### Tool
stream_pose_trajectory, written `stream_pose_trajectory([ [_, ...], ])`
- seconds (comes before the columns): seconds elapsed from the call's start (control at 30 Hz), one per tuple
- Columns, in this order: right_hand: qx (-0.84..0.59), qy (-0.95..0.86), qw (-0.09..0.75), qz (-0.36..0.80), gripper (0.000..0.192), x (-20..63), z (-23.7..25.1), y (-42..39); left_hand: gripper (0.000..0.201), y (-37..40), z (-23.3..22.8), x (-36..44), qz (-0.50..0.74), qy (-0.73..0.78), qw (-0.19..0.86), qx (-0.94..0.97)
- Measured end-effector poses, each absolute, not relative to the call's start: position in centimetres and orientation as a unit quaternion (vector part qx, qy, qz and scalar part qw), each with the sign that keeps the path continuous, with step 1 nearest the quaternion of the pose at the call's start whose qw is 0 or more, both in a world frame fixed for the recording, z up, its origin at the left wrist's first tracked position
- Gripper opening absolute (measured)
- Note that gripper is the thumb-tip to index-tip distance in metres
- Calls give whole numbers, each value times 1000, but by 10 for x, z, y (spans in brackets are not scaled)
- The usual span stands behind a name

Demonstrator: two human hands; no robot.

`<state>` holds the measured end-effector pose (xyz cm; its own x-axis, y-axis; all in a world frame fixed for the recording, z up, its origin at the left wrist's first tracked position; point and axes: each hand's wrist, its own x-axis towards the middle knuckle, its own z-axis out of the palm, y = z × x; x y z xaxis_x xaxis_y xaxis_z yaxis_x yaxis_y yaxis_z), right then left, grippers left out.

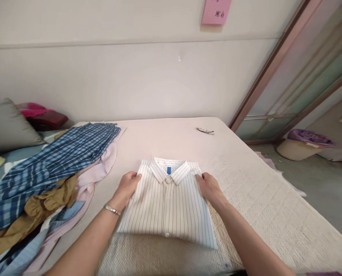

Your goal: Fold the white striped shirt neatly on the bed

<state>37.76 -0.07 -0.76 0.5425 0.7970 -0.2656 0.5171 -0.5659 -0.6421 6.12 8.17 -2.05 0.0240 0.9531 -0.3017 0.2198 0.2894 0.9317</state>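
Observation:
A white shirt with thin dark stripes (167, 203) lies folded into a neat rectangle on the cream bed cover (259, 199), collar facing the wall, a blue label inside the collar. My left hand (127, 188) grips the shirt's left edge near the shoulder; a silver bracelet sits on that wrist. My right hand (209, 187) grips the right edge at the same height. Both hands curl their fingers over the folded fabric.
A pile of loose clothes (44, 184) fills the left: a blue plaid shirt on top, brown, pink and light blue garments under it. A small dark object (205, 131) lies near the far edge. A grey cushion (7, 126) sits far left. A basket (303, 143) stands on the floor right.

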Motion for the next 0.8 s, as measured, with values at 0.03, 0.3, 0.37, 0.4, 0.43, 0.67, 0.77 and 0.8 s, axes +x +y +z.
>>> stream_pose_trajectory([
  [0.03, -842, -391, 248, 276, 23, 378, -6, -4, 40, 76, -17, 56, 338, 614, 513, 496],
  [0.3, -832, -430, 222, 271, 32, 372, -4, -28, 38, 42, -14, 32, 271, 601, 504, 558],
  [0.37, -835, -444, 211, 248, 31, 369, -2, -27, 27, 47, -17, 38, 249, 615, 440, 605],
  [0.4, -838, -454, 205, 223, 30, 368, -1, -25, 21, 50, -19, 42, 241, 624, 395, 630],
  [0.43, -843, -463, 197, 192, 29, 368, -1, -22, 17, 52, -20, 46, 237, 632, 353, 648],
  [0.67, -861, -485, 108, 108, 26, 373, -18, -3, 18, 55, -21, 56, 242, 653, 283, 660],
  [0.77, -862, -483, 101, 119, 25, 372, -23, -5, 25, 47, -16, 42, 235, 638, 346, 646],
  [0.8, -862, -482, 102, 123, 24, 372, -23, -6, 28, 43, -15, 36, 241, 634, 383, 626],
])
